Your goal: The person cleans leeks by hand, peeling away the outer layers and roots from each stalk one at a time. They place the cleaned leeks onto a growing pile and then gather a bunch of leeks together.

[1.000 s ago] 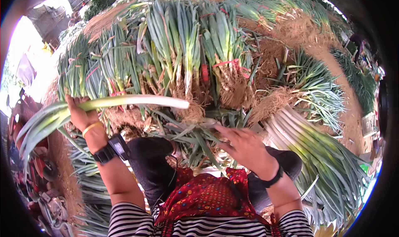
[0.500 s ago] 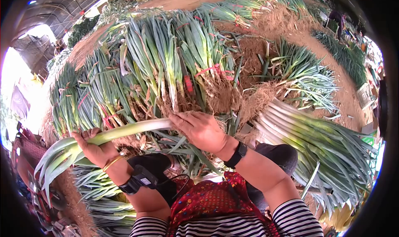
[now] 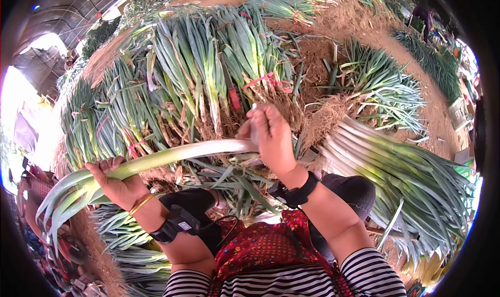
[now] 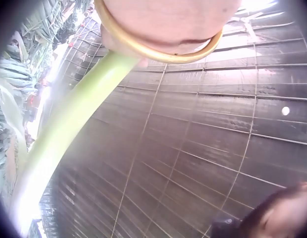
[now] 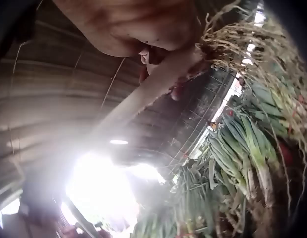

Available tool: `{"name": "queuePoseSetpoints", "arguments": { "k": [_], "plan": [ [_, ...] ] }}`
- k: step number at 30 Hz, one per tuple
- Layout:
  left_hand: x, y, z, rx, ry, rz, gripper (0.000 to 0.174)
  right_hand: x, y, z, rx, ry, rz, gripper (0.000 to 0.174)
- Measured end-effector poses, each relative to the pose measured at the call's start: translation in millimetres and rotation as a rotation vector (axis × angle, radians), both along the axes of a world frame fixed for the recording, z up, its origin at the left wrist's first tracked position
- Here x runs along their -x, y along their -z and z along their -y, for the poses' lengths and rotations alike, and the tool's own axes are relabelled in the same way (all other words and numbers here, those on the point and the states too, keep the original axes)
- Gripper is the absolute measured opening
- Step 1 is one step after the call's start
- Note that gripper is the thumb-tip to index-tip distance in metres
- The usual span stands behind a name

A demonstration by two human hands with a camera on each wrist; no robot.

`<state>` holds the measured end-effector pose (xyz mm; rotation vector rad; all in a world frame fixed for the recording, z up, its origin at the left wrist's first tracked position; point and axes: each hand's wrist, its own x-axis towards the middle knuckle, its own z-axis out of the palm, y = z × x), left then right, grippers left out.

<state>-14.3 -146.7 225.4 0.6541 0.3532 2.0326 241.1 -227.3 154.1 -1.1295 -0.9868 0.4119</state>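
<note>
One long leek [image 3: 182,152] lies across the front of the body, green leaves to the left, white end to the right. The left hand [image 3: 121,186] grips its green part; in the left wrist view the stalk [image 4: 79,109] runs out from under that hand [image 4: 168,22]. At the white end, the right hand [image 3: 276,141] has its fingers curled round the stalk, with a small pale piece showing above them that I cannot identify. In the right wrist view the white stalk [image 5: 143,96] and its roots [image 5: 242,44] are at the right hand [image 5: 143,25].
Tied leek bundles [image 3: 190,62] stand beyond the hands. Loose trimmed-looking leeks [image 3: 396,167] lie to the right, below a rooted bunch [image 3: 383,91]. Leaf scraps [image 3: 234,185] lie between the knees, and more leeks [image 3: 130,245] at lower left.
The right hand has come from the right to the leek's white end, and its fingers have since curled there and risen slightly. The left hand keeps its grip; the leek is now lower in view.
</note>
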Motion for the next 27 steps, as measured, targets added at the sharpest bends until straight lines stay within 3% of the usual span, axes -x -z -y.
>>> {"name": "queuePoseSetpoints", "arguments": {
  "k": [1,2,7,9,10,11,13,15,17,18,20,23,27],
  "plan": [
    [3,2,-1,-0.008,0.017,-0.002,0.012,-6,-3,2,0.043,-0.128,-0.317,0.014],
    [5,2,-2,-0.016,0.034,-0.004,0.013,-15,-9,10,0.118,-0.214,-0.418,0.015],
    [15,-2,-1,-0.056,0.081,-0.017,0.013,-56,25,10,0.198,-0.296,-0.570,0.015],
    [21,-3,-1,-0.047,0.068,-0.034,0.013,-68,31,14,0.420,-0.024,0.374,0.019],
    [24,-2,-1,-0.076,0.112,-0.038,0.013,-72,31,19,0.645,-0.010,0.620,0.030],
    [26,-2,-2,-0.106,0.155,-0.041,0.013,-69,31,18,0.641,-0.018,0.623,0.030],
    [19,-5,3,-0.106,0.144,-0.053,0.014,-58,23,20,0.215,0.276,1.298,0.038],
    [10,-10,6,-0.068,0.102,-0.029,0.020,-36,10,17,0.184,0.213,1.258,0.044],
    [14,-6,3,-0.133,0.144,-0.060,0.016,-14,-1,13,-0.048,-0.192,0.833,0.040],
    [12,-8,3,-0.144,0.170,-0.039,0.016,-7,-7,14,-0.048,-0.194,0.831,0.040],
    [17,-11,1,-0.150,0.229,0.009,0.018,2,-15,18,0.243,-0.525,0.575,0.032],
    [19,-14,6,-0.144,0.244,0.039,0.019,6,-10,19,0.108,-0.518,0.475,0.023],
    [23,-6,4,-0.156,0.290,0.044,0.020,5,-7,21,0.067,-0.454,0.539,0.018]
  ]
}}
